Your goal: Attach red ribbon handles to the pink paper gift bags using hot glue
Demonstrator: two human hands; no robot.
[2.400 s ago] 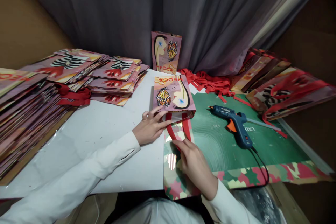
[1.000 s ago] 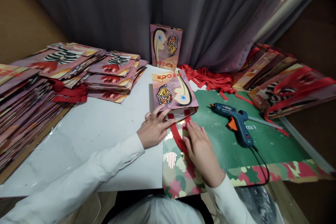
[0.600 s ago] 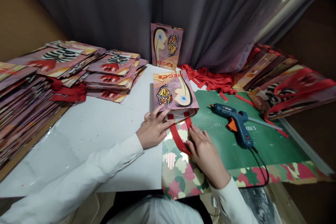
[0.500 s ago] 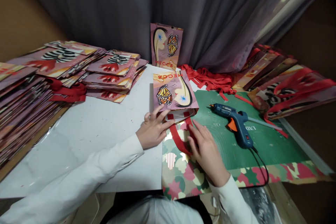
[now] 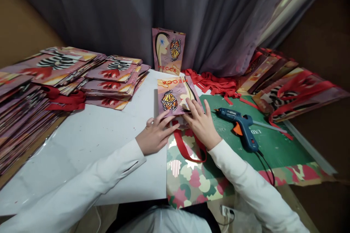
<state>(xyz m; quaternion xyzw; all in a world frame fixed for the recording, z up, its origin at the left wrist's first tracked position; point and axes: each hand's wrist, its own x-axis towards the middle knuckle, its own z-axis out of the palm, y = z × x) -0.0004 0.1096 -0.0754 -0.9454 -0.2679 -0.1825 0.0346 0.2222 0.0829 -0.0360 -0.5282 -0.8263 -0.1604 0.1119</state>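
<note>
Head view shows left hand [image 5: 153, 136] and right hand [image 5: 201, 123] pressing open-palmed, gripping nothing, on the light, creasable paper bag [image 5: 175, 96], best held by its edges

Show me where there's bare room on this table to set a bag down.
Bare white tabletop lies between the flat bag stacks and the left hand. Some green mat shows right of the glue gun. Crowded: the far right, with ribbons and handled bags.

One glue gun [image 5: 240, 127], two hands.
</note>
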